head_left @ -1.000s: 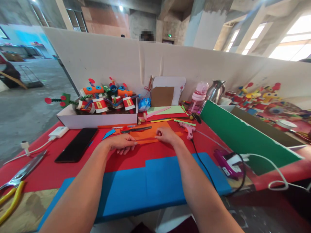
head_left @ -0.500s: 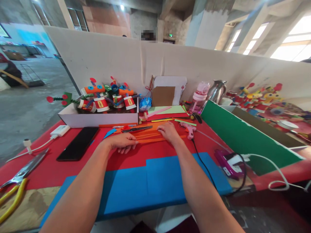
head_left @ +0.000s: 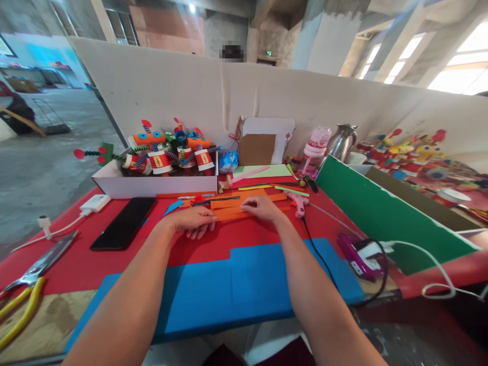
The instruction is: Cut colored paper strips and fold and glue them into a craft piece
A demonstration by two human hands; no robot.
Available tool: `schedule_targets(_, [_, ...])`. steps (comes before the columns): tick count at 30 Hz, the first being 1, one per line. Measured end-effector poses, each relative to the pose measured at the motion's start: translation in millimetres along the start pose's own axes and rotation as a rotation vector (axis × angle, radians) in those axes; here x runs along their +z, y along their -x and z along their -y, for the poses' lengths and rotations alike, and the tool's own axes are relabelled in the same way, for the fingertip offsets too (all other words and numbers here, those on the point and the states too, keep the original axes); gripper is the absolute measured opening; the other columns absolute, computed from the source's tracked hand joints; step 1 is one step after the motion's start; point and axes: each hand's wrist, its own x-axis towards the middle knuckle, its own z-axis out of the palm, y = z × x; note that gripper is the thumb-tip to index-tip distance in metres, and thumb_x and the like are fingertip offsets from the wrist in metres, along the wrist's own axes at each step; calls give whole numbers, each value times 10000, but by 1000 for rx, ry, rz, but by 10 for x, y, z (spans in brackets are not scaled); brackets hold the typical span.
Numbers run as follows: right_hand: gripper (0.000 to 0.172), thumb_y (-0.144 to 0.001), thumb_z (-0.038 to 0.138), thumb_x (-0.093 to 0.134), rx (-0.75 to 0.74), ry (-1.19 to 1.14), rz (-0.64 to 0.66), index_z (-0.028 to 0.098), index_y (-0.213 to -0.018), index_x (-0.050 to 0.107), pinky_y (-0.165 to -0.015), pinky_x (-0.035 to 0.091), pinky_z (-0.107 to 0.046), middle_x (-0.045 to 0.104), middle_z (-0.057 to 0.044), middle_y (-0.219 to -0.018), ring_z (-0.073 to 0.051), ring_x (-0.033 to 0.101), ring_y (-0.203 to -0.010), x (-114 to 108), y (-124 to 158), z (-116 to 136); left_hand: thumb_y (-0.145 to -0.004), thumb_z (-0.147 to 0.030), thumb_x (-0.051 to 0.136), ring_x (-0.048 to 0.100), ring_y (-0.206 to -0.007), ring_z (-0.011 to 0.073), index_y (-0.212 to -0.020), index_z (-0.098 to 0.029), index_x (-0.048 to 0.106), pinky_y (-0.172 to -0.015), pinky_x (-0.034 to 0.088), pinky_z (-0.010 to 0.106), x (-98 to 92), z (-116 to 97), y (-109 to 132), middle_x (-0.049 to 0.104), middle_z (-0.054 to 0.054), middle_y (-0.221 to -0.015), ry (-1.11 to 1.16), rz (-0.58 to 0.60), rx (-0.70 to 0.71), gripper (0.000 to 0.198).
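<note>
Orange paper strips (head_left: 229, 213) stretch between my two hands above the red tabletop. My left hand (head_left: 195, 221) has thumb and forefinger closed on their left end, the other fingers curled beneath. On the right, my right hand (head_left: 264, 208) pinches a strip between thumb and fingers. Another wider orange strip (head_left: 224, 204) lies just behind, partly over dark-bladed scissors with red handles (head_left: 198, 201). More orange paper (head_left: 253, 193) rests under and behind these. A pink glue gun (head_left: 299, 202) lies right of my right hand.
A white box (head_left: 156, 188) of paper-cup figures stands back left. Nearer are a black phone (head_left: 124, 223) and large yellow-handled shears (head_left: 36, 277). Blue sheets (head_left: 259, 279) cover the front edge. To the right are a green-sided box (head_left: 377, 218) and a purple power strip (head_left: 358, 258).
My right hand has shifted slightly left and down along the orange strips. A wider orange strip now shows behind the hands, covering part of the scissor blades. My left hand has barely moved.
</note>
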Motion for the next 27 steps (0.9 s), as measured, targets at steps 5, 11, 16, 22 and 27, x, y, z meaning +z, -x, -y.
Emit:
schedule_targets(5, [206, -849, 264, 529, -68, -55, 172, 155, -841, 705, -737, 440, -251, 716, -37, -865, -168, 624, -827, 126, 3, 126, -696, -681, 544, 449, -331, 96, -712, -182, 588, -327, 304, 188, -11, 34, 5, 534, -20, -410, 74, -103, 29, 502])
schedule_targets(11, [184, -812, 260, 548, 9, -40, 200, 141, -804, 688, -672, 424, -234, 694, -30, -813, -148, 594, -735, 50, 34, 109, -701, -639, 566, 437, -337, 90, -653, -170, 598, -328, 286, 190, -39, 20, 8, 536, -5, -415, 41, -147, -27, 472])
schedule_targets(16, [173, -791, 250, 563, 36, -34, 248, 128, -767, 684, -620, 399, -214, 666, -20, -740, -129, 561, -678, 30, 43, 131, -762, -551, 535, 403, -343, 76, -704, -176, 583, -338, 260, 181, -68, -4, 10, 543, -21, -450, 51, -380, 33, 382])
schedule_targets(22, [117, -761, 230, 603, 27, -47, 237, 140, -757, 677, -579, 382, -206, 650, -2, -701, -112, 540, -629, 71, 57, 189, -750, -467, 577, 504, -500, 89, -771, -162, 638, -464, 386, 188, -46, -11, 5, 595, 1, -585, 97, -411, 294, 311])
schedule_targets(27, [105, -789, 195, 594, 29, 30, 53, 138, -708, 631, -593, 363, -212, 617, -4, -683, -106, 529, -638, 80, 26, 206, -697, -437, 632, 472, -490, 83, -735, -170, 596, -459, 366, 196, -21, 8, -53, 577, -13, -604, 115, -531, 332, 272])
